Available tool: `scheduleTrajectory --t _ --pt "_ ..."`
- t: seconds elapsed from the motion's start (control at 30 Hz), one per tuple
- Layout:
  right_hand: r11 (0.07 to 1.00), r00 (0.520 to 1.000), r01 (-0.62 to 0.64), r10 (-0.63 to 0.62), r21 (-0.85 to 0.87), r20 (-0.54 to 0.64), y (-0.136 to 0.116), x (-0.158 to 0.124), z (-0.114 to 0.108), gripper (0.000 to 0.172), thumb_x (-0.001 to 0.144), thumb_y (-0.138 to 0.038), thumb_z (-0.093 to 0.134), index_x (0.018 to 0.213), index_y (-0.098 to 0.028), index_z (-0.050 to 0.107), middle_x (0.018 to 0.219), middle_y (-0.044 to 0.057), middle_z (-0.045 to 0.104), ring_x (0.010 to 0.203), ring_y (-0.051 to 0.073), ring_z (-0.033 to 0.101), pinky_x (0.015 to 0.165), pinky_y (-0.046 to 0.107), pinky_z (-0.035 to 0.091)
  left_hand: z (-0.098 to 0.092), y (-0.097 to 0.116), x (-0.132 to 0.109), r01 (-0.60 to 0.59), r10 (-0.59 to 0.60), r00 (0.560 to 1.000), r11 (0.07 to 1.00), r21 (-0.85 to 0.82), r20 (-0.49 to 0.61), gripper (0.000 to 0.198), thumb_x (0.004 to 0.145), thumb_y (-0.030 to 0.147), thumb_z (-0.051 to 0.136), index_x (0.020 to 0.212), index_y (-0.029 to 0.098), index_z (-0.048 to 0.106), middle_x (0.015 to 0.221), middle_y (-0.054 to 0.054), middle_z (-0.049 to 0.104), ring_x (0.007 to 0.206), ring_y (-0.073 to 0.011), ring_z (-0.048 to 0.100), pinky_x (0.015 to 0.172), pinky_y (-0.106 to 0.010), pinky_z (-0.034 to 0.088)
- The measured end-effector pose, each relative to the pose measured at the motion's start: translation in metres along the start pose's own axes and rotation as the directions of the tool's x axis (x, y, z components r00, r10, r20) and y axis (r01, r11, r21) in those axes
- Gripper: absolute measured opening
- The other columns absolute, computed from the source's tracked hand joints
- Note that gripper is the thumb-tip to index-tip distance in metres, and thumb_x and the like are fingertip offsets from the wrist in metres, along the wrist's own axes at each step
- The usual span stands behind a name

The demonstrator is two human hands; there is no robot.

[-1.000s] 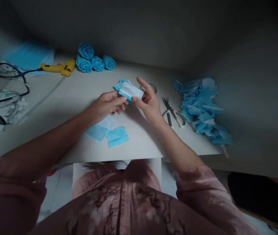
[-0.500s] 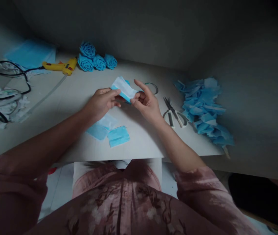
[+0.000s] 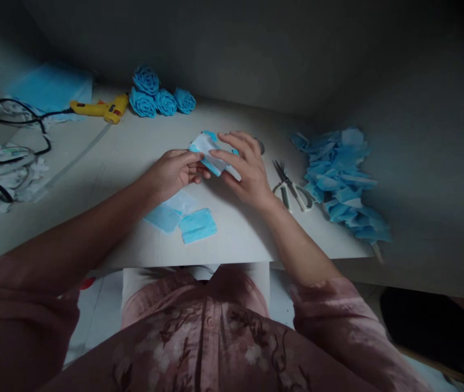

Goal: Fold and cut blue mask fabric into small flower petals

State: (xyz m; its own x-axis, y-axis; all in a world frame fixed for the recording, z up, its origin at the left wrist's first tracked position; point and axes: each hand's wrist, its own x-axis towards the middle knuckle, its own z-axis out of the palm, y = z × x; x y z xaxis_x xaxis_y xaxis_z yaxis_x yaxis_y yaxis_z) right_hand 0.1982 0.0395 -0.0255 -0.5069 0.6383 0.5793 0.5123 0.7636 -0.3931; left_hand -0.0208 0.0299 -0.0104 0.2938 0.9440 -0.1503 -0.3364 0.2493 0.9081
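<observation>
A small folded piece of mask fabric [image 3: 210,151], white on one face with a blue edge, is up in front of me over the table. My left hand [image 3: 177,171] pinches its left end between thumb and fingers. At the right end, my right hand [image 3: 248,171] has its thumb low and its index finger laid across the white face, the other fingers stretched above. My right fingers hide part of that end. Beneath the hands lie a blue pleated piece [image 3: 198,225] and a paler blue sheet [image 3: 164,217].
White-handled scissors [image 3: 292,190] lie to the right, beside a heap of blue fabric scraps [image 3: 341,179]. Several rolled blue fabric roses [image 3: 146,103] stand at the back. Left of them are a yellow glue gun [image 3: 100,110], its black cord, blue sheets [image 3: 52,87] and white strips [image 3: 31,174].
My right fingers have moved from pinching the piece's right corner to reaching over its white face. The piece now looks more bent. My left hand has shifted slightly right with it.
</observation>
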Motion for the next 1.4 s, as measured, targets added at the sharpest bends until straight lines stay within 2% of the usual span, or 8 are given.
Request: scheduleTrajectory --t 0.23,0.53,0.77,1.0,1.13,1.23,1.33,1.4 --pt "0.999 0.999 0.008 -0.006 0.053 -0.037 0.005 0.0 0.008 0.018 0.101 -0.043 0.064 0.099 -0.035 0.081 0.143 0.002 0.07 0.149 0.036 0.049 0.128 0.07 0.033 0.0 -0.001 0.001 0.031 -0.031 0.999 0.999 -0.035 0.014 0.016 0.085 0.019 0.078 0.073 0.014 0.069 0.065 -0.006 0.071 0.064 -0.0154 0.07 0.055 -0.024 0.045" --pt "0.996 0.998 -0.029 0.033 0.081 -0.048 0.004 0.0 0.01 0.017 0.098 -0.047 0.071 0.098 -0.034 0.083 0.149 0.002 0.067 0.148 0.035 0.049 0.126 0.067 0.036 -0.002 -0.008 0.003 -0.063 0.062 0.998 0.997 0.049 0.02 0.021 0.081 0.023 0.087 0.07 0.013 0.071 0.067 -0.006 0.072 0.064 -0.0135 0.067 0.058 -0.024 0.046" --pt "0.976 0.985 -0.051 0.084 0.213 -0.15 0.002 -0.003 0.018 0.027 0.101 -0.053 0.068 0.097 -0.03 0.081 0.144 0.005 0.069 0.14 0.031 0.058 0.121 0.059 0.043 -0.003 -0.009 0.002 -0.116 0.163 0.981 0.926 0.36 -0.104 0.021 0.088 0.021 0.077 0.069 0.014 0.07 0.064 -0.002 0.071 0.053 -0.0084 0.056 0.055 -0.023 0.041" --pt "0.936 0.974 -0.106 0.166 0.335 -0.154 0.003 -0.002 0.012 0.035 0.097 -0.06 0.071 0.094 -0.027 0.08 0.134 0.008 0.073 0.131 0.029 0.067 0.118 0.054 0.047 -0.005 -0.009 0.005 -0.141 0.188 0.979 0.91 0.389 -0.085 0.022 0.09 0.021 0.073 0.069 0.015 0.069 0.065 -0.002 0.072 0.053 -0.0083 0.056 0.055 -0.023 0.04" --pt "0.889 0.919 -0.195 0.313 0.414 -0.24 0.018 -0.002 -0.002 0.041 0.099 -0.066 0.064 0.107 -0.029 0.078 0.127 0.005 0.077 0.127 0.025 0.069 0.107 0.045 0.057 -0.013 -0.006 0.007 -0.138 0.156 0.988 0.899 0.416 -0.011 0.022 0.09 0.021 0.073 0.069 0.015 0.069 0.064 -0.004 0.071 0.053 -0.0089 0.057 0.055 -0.023 0.041" --pt "0.864 0.851 -0.252 0.412 0.436 -0.325 0.042 -0.004 -0.014 0.044 0.1 -0.068 0.061 0.116 -0.029 0.075 0.119 0.004 0.077 0.116 0.022 0.073 0.096 0.038 0.061 -0.016 -0.005 0.007 -0.112 0.044 0.989 0.851 0.513 0.144 0.01 0.086 0.023 0.077 0.09 0.014 0.079 0.061 -0.003 0.07 0.051 -0.0106 0.056 0.05 -0.023 0.038" --pt "0.879 0.806 -0.28 0.434 0.387 -0.403 0.068 -0.007 -0.026 0.043 0.101 -0.065 0.061 0.119 -0.028 0.074 0.115 0.006 0.079 0.109 0.022 0.076 0.088 0.035 0.062 -0.017 -0.008 0.006 -0.166 0.032 0.975 0.759 0.629 0.219 0.052 0.086 0.03 0.078 0.136 0.014 0.074 0.062 0.0 0.068 0.056 -0.0139 0.058 0.054 -0.025 0.043" --pt "0.909 0.801 -0.339 0.414 0.243 -0.433 0.081 -0.009 -0.033 0.036 0.106 -0.052 0.056 0.121 -0.024 0.074 0.113 0.008 0.08 0.108 0.023 0.076 0.094 0.039 0.062 -0.019 -0.01 0.007 -0.229 0.115 0.972 0.677 0.699 0.207 0.064 0.089 0.037 0.076 0.148 0.014 0.067 0.076 -0.003 0.074 0.066 -0.0158 0.062 0.062 -0.028 0.05"
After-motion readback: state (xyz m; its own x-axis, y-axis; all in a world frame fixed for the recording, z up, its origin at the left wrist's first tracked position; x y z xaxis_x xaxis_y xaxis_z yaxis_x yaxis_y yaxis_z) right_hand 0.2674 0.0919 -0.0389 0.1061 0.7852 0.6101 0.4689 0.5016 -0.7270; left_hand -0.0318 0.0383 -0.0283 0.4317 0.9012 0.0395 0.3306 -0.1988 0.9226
